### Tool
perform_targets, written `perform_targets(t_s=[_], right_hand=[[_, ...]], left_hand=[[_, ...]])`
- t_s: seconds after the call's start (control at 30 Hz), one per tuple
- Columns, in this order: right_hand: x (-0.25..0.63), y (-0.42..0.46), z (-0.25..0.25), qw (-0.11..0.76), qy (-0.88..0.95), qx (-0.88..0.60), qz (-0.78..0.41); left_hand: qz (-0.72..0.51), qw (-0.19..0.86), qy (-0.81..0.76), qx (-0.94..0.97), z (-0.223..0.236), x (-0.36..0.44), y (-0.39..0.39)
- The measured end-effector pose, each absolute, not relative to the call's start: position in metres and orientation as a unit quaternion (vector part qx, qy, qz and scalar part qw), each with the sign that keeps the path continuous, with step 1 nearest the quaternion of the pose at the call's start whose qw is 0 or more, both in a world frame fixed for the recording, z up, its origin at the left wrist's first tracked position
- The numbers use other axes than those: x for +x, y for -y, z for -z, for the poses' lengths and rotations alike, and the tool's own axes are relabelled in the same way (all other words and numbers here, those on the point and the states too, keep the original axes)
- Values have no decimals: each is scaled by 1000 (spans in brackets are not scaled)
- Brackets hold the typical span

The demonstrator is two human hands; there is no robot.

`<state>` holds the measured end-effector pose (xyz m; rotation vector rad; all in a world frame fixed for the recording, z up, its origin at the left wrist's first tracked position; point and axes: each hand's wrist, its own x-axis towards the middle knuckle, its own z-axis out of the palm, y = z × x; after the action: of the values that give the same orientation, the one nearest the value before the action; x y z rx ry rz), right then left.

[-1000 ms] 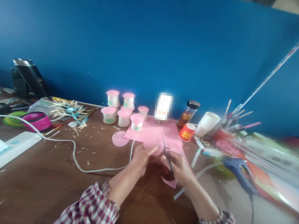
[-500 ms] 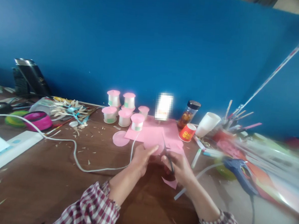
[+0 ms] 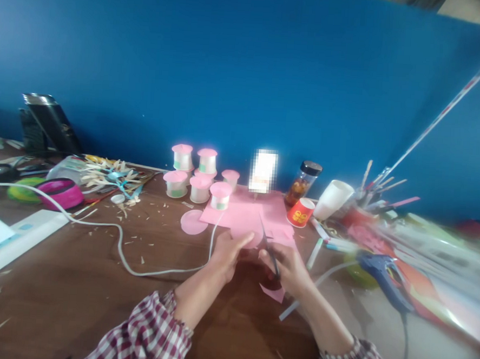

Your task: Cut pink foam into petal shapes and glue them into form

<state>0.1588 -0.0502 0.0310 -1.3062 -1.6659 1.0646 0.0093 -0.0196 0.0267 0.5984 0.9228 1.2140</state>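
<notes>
Pinching pink paper (image 3: 243, 230) between thumb and fingers, the left hand (image 3: 224, 254) has it above the brown surface (image 3: 134, 319). The right hand (image 3: 289, 269) has its fingers curled around scissors (image 3: 276, 265), blades by the paper's right edge. One pink circle (image 3: 194, 222) looks done; the held piece seems partly cut (how much is left, I can't tell). Pink-topped cups (image 3: 200, 190) stand behind.

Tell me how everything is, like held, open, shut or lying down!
Left hand: holding pink paper
Right hand: holding scissors
Scissors: can't tell if the blades are open
Pink disc: flat on the table
Jar: dark lid on
Pink-topped cups: standing, some stacked
Glue gun: lying down; on or off, can't tell
</notes>
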Motion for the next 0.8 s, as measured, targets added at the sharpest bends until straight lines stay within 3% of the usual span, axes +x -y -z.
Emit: perform_targets(t_s=[0.8], right_hand=[[155, 52, -36, 350, 653, -535, -406]], left_hand=[[-525, 690, -414, 277, -22, 9, 19]])
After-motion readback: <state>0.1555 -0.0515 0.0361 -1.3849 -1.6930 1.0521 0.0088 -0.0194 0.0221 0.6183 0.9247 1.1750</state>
